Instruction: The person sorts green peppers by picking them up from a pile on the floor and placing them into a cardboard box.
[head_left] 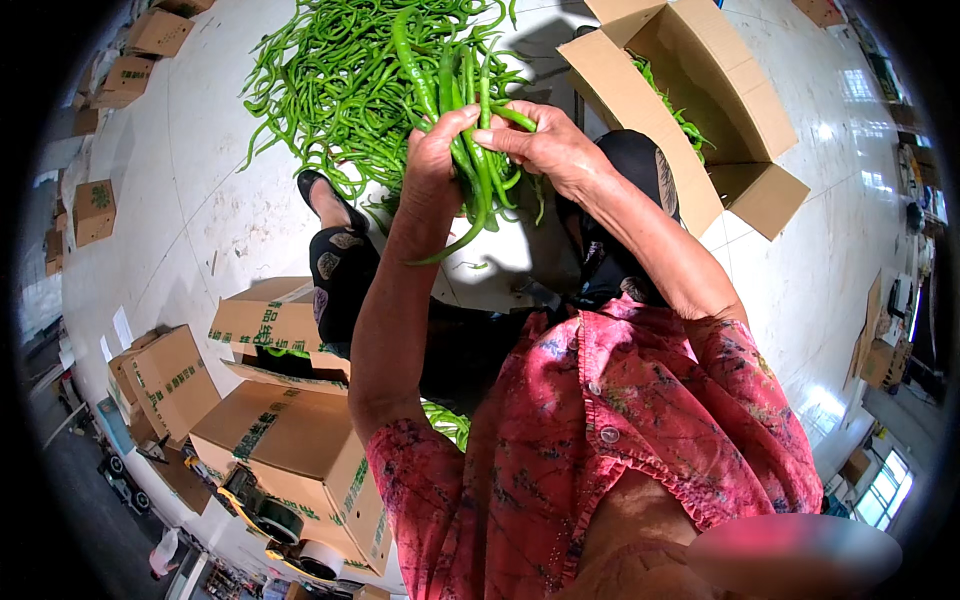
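Long green chili peppers [483, 190] form a loose bunch between my two hands, their tips pointing up and down. My left hand [436, 150] is closed around the bunch, thumb pressed across the front. From the other side, my right hand [552, 148] pinches at the same bunch, thumb and forefinger on one green chili pepper, close to my left thumb. Beyond and below the hands, a wide pile of green chili peppers [325, 95] lies on the floor. Some fingers are hidden behind the peppers.
An open cardboard box [640, 135] with some peppers inside stands at the right. Closed cardboard boxes [290, 430] are at the lower left, with a tape dispenser [262, 510] beside them. My feet and knees flank the pile on the pale tiled floor [190, 215].
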